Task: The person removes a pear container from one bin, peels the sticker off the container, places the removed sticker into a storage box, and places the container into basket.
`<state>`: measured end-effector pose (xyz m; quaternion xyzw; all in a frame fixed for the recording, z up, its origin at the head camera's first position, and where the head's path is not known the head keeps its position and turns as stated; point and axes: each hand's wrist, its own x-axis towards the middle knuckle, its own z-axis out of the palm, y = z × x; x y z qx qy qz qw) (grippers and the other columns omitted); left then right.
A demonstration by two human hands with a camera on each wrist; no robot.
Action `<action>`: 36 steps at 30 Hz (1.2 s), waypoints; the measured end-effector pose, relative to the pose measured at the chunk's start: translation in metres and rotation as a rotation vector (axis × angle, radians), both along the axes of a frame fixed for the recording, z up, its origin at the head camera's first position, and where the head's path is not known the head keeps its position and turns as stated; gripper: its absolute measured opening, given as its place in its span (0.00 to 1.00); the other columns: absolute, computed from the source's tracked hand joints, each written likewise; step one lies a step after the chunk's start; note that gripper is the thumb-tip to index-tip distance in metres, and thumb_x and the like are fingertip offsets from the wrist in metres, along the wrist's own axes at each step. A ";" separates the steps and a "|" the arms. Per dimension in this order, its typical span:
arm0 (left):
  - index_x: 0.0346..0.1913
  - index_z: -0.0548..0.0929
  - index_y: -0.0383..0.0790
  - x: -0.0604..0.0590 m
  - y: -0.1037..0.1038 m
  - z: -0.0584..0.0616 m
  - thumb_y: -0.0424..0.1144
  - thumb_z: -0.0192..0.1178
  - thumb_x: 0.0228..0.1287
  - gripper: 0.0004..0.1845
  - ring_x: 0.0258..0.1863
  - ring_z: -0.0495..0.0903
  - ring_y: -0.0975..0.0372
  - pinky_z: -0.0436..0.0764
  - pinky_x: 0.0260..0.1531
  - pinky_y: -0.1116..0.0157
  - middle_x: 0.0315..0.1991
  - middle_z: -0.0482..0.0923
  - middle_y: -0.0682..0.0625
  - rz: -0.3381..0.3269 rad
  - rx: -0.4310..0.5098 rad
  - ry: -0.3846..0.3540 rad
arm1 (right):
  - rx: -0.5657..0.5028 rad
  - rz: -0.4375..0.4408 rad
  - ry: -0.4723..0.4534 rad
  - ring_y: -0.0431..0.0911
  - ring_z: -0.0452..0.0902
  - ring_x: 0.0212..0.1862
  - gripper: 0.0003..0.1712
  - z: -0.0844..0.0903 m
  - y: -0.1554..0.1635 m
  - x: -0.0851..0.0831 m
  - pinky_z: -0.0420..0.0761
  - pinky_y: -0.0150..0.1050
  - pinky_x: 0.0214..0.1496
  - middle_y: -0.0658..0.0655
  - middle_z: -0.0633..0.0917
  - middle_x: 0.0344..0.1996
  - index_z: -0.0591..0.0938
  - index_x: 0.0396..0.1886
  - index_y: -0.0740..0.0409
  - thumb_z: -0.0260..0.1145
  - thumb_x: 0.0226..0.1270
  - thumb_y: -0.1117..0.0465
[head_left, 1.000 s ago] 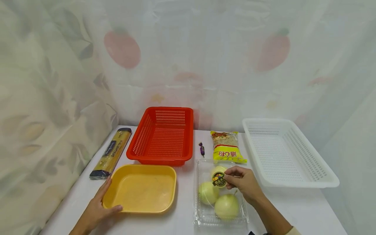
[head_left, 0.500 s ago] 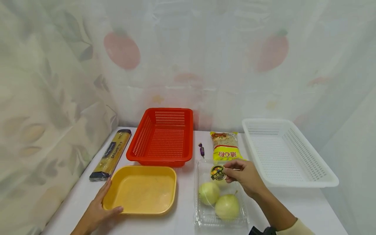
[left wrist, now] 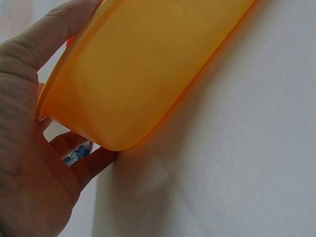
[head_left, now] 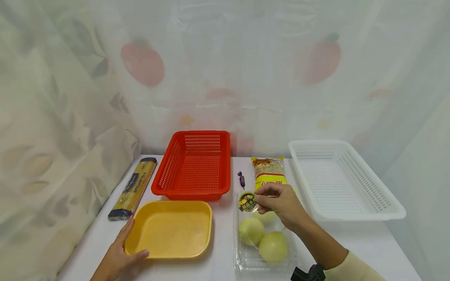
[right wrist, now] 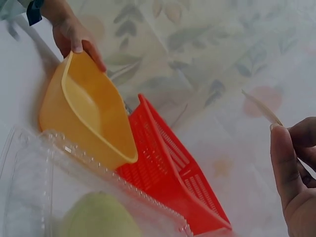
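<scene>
Pinching the round label (head_left: 247, 201) with the right hand (head_left: 279, 203) above the far end of the clear container (head_left: 247, 262); gripping the yellow tray (head_left: 168, 230), left of the label, with the left hand (head_left: 117, 249).

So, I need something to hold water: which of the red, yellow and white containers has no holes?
The yellow basin: its walls and floor look solid, whereas the red basket behind it and the white basket are perforated.
</scene>
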<state>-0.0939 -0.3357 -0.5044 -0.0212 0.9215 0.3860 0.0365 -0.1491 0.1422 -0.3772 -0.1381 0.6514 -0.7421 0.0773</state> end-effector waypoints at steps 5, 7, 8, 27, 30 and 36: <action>0.76 0.38 0.38 0.000 0.002 0.003 0.51 0.73 0.52 0.62 0.70 0.40 0.36 0.49 0.61 0.35 0.75 0.34 0.35 0.021 0.011 -0.062 | -0.008 0.036 0.007 0.46 0.80 0.24 0.11 0.008 -0.014 0.000 0.84 0.39 0.30 0.61 0.83 0.28 0.78 0.38 0.80 0.67 0.58 0.75; 0.76 0.38 0.38 0.000 0.002 0.004 0.50 0.73 0.52 0.62 0.70 0.40 0.35 0.49 0.61 0.34 0.75 0.34 0.35 0.024 0.013 -0.071 | -0.013 0.043 0.002 0.46 0.80 0.23 0.11 0.011 -0.020 0.000 0.84 0.40 0.30 0.62 0.83 0.28 0.79 0.38 0.79 0.67 0.58 0.75; 0.76 0.38 0.38 0.000 0.002 0.004 0.50 0.73 0.52 0.61 0.70 0.40 0.35 0.49 0.61 0.34 0.75 0.34 0.35 0.023 0.014 -0.073 | -0.014 0.043 -0.003 0.46 0.80 0.23 0.11 0.012 -0.023 0.000 0.84 0.40 0.30 0.62 0.83 0.29 0.79 0.38 0.79 0.68 0.58 0.74; 0.75 0.31 0.41 -0.004 0.004 0.008 0.57 0.71 0.51 0.65 0.70 0.37 0.36 0.46 0.62 0.37 0.75 0.28 0.35 0.063 -0.002 -0.227 | -0.031 0.119 -0.060 0.46 0.79 0.25 0.06 0.017 -0.097 0.000 0.84 0.40 0.31 0.62 0.82 0.30 0.82 0.37 0.72 0.67 0.59 0.73; 0.75 0.31 0.41 -0.004 0.004 0.007 0.57 0.71 0.51 0.65 0.70 0.37 0.36 0.46 0.62 0.37 0.75 0.28 0.35 0.058 -0.012 -0.220 | -0.049 0.122 -0.062 0.46 0.80 0.24 0.06 0.015 -0.108 -0.002 0.84 0.40 0.31 0.62 0.82 0.30 0.82 0.37 0.72 0.67 0.59 0.74; 0.76 0.33 0.40 -0.004 0.003 0.006 0.55 0.72 0.51 0.65 0.70 0.38 0.36 0.47 0.62 0.36 0.75 0.30 0.34 0.038 -0.021 -0.165 | -0.065 0.104 -0.079 0.46 0.81 0.24 0.05 0.011 -0.132 -0.006 0.84 0.42 0.31 0.61 0.82 0.29 0.83 0.35 0.70 0.67 0.58 0.74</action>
